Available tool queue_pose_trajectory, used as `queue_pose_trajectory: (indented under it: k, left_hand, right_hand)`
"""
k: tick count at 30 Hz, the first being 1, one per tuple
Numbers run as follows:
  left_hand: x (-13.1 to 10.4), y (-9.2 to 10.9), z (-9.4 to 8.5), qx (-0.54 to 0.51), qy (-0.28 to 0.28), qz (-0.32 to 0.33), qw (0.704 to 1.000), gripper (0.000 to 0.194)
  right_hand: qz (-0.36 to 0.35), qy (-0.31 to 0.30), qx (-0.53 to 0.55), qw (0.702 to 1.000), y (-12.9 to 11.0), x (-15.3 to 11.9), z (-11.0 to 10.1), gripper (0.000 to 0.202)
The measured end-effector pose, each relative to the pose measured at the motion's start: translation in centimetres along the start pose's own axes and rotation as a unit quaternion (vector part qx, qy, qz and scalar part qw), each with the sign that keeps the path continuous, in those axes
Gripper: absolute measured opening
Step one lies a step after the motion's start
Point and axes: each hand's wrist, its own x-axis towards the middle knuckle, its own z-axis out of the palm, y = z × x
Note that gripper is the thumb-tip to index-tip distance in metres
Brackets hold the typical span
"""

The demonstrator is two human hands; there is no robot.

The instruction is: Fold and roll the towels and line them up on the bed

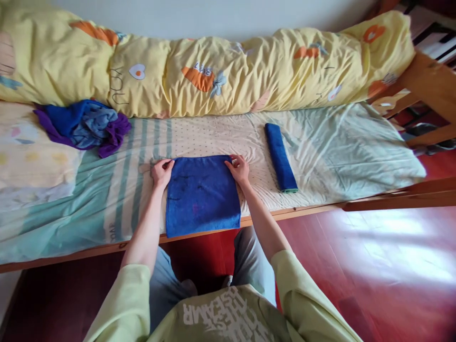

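Presently, your left hand (163, 173) and right hand (240, 169) are pinching the blue cloth (203, 197) by both far corners, neither nearer, its nearly square spread extending toward you to the front edge of the bed (313, 207).

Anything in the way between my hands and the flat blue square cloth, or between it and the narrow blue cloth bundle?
Nothing visible: your left hand and right hand touch the flat blue square cloth at its far corners. Toward the narrow blue cloth bundle, only your right hand and forearm intervene, over the patterned bedsheet.
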Motion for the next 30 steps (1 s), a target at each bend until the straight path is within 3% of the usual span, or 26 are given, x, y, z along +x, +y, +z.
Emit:
queue_pose_trajectory:
  k: [9,16,21,30]
  left_hand:
    - [0.9,-1.2,0.0,-0.002,-0.017,0.003,1.000,0.039]
    - [1.3,-1.0,0.0,0.012,-0.019,-0.003,1.000,0.038]
    - [1.2,-0.8,0.0,0.024,-0.018,0.023,0.999,0.036]
    - [0.9,-0.9,-0.1,-0.001,-0.014,0.027,1.000,0.040]
  right_hand:
    - [0.019,-0.022,0.033,0.999,0.3,1.1,-0.2,0.035]
    - [0.082,-0.071,0.060,0.992,0.9,2.5,-0.6,0.035]
    - [0.082,-0.085,0.047,0.992,1.5,3.1,-0.5,0.026]
    - [0.078,-0.093,0.059,0.991,0.6,2.6,-0.9,0.041]
